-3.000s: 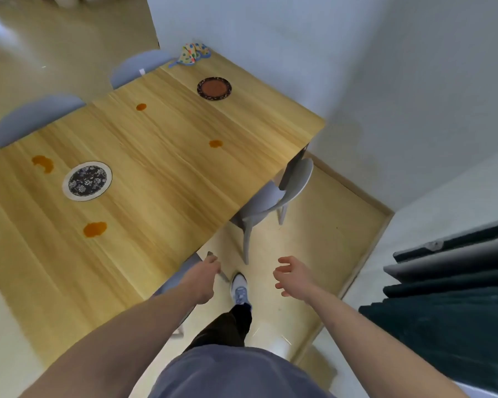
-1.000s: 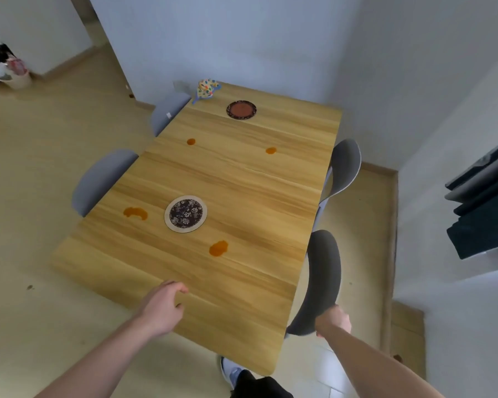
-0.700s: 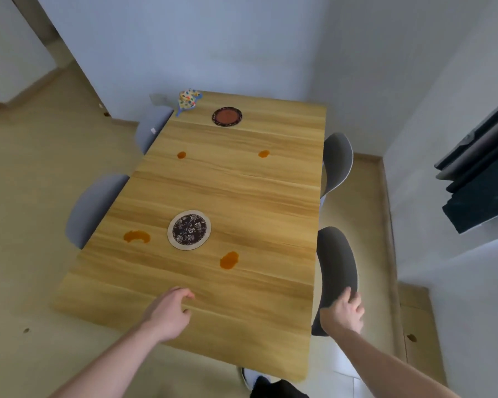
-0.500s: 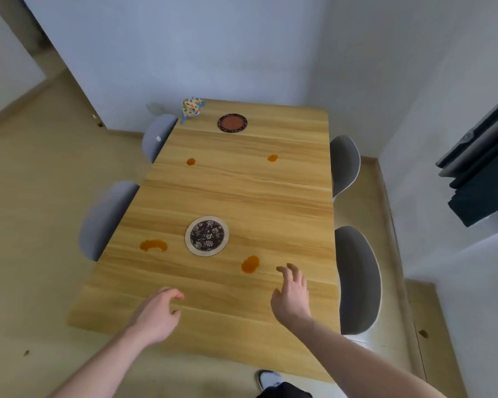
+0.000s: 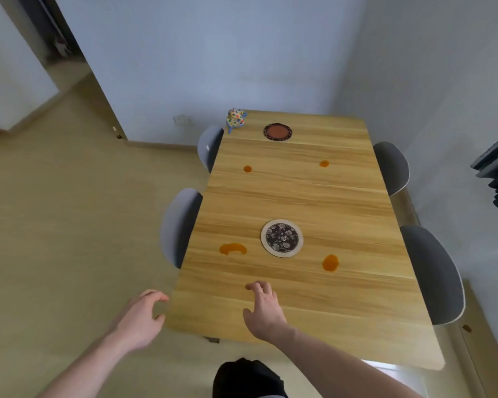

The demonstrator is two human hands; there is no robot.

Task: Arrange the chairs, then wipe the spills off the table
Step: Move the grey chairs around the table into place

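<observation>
Left hand (image 5: pixel 140 321): loosely curled, fingers bent toward the thumb, holding nothing. It hangs over the floor just beside the near left corner of the table (image 5: pixel 299 196); contact with the table edge cannot be determined.

Right hand (image 5: pixel 263 310): released, fingers spread and slightly bent, palm down over the near part of the table top. It grasps nothing. Whether the fingertips touch the wood cannot be determined.

Spills: four orange patches on the wood. A crescent-shaped spill (image 5: pixel 233 249) lies near the left edge, left of a round patterned coaster (image 5: pixel 281 238). An oval spill (image 5: pixel 330 263) lies right of and nearer than that coaster. Two small spills, one left (image 5: pixel 247 168) and one right (image 5: pixel 324 163), lie in the far half. A dark red coaster (image 5: pixel 277 132) sits near the far edge, and a multicoloured cloth (image 5: pixel 235 118) rests on the far left corner, partly overhanging it.

Chairs: four grey chairs are pushed against the long sides. Left side: near left chair (image 5: pixel 179 225) and far left chair (image 5: pixel 209 147). Right side: near right chair (image 5: pixel 434 274) and far right chair (image 5: pixel 391 168).

Clearance: the far end of the table stands against the wall. Open floor extends wide to the left of the table. The right side has only a narrow strip between the chairs and the wall.
</observation>
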